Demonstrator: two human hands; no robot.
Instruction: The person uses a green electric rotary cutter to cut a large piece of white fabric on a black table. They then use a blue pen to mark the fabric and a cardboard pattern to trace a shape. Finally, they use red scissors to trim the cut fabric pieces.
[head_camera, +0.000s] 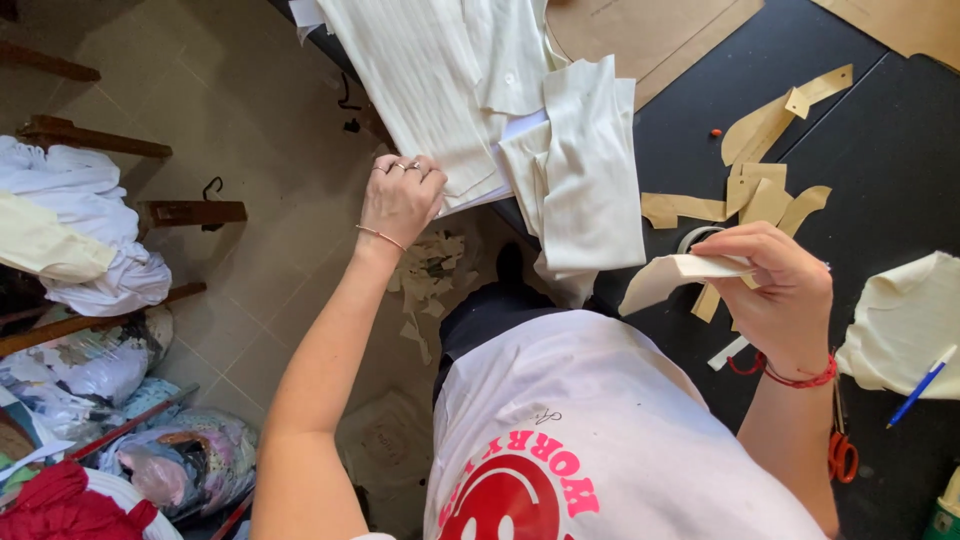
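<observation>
My left hand (400, 195) rests with curled fingers on the edge of a stack of cream ribbed fabric (420, 80) that overhangs the black table (880, 150). My right hand (780, 290) is closed on a small folded piece of cream fabric (670, 278) held above the table. A plain cream fabric piece (590, 170) drapes over the table edge between the two hands. Brown paper pattern pieces (765, 185) lie on the table just beyond my right hand, and a roll of tape (695, 237) peeks out behind the held piece.
A cream fabric piece (905, 325) with a blue pen (920, 387) lies at right, red-handled scissors (842, 455) near my right forearm. Large brown paper sheets (640, 35) lie at the far side. Paper scraps (430, 275) litter the tiled floor; fabric piles (80, 250) and bags fill the left.
</observation>
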